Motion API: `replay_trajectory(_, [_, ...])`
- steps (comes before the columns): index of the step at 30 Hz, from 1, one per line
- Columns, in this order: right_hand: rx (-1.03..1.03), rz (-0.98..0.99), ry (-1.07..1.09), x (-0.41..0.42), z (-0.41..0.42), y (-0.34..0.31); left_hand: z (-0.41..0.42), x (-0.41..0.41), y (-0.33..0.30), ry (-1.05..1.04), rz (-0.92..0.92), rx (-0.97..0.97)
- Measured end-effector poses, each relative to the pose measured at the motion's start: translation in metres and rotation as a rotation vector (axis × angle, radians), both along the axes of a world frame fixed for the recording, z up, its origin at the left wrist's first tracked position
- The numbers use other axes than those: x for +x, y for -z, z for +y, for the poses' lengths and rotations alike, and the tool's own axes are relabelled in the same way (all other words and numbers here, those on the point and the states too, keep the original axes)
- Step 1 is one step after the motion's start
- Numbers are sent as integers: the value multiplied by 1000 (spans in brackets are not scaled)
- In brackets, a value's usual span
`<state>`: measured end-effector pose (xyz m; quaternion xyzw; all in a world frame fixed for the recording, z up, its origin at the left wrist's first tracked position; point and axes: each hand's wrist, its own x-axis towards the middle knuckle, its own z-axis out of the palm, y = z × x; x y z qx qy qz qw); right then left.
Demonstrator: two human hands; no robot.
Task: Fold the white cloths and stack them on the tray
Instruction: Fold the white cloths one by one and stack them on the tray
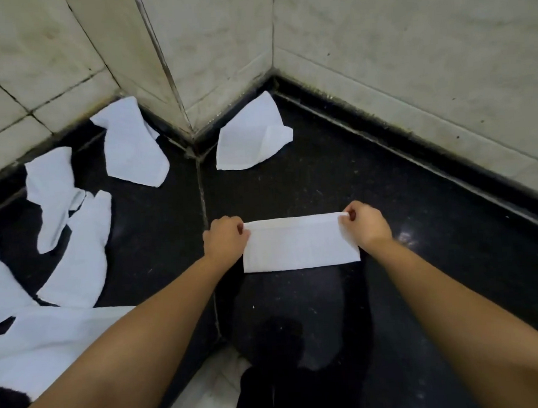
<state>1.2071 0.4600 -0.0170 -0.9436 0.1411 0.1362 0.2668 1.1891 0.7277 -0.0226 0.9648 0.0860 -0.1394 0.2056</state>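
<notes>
Head view. My left hand (227, 237) and right hand (367, 226) each pinch a far corner of the flat, rectangular white cloth (299, 244), thumb and fingers pressed together on the fabric. The cloth lies folded on the dark speckled stone floor (322, 176), between my hands. Loose, crumpled white cloths (131, 148) lie scattered to my left and near the pale tiled wall (409, 56).
</notes>
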Motion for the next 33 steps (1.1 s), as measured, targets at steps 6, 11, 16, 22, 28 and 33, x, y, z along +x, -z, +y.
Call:
replay_trajectory(6, [-73, -45, 36, -11, 0, 9, -6, -2, 8, 103, -103, 152])
replay_trajectory(11, [-47, 34, 118, -37, -3, 1, -50, 18, -7, 509, -79, 121])
replay_trajectory(16, [-67, 103, 151, -72, 3, 1, -128, 35, -12, 1010, -122, 150])
replay_trajectory(22, [-23, 104, 155, -78, 14, 6, -159, 45, -12, 1313, -227, 466])
replay_trajectory(28, [218, 70, 222, -72, 17, -4, -136, 53, -16, 1334, -374, 519])
replay_trajectory(33, [256, -177, 72, -75, 54, -17, -85, 56, -25, 1117, -476, 321])
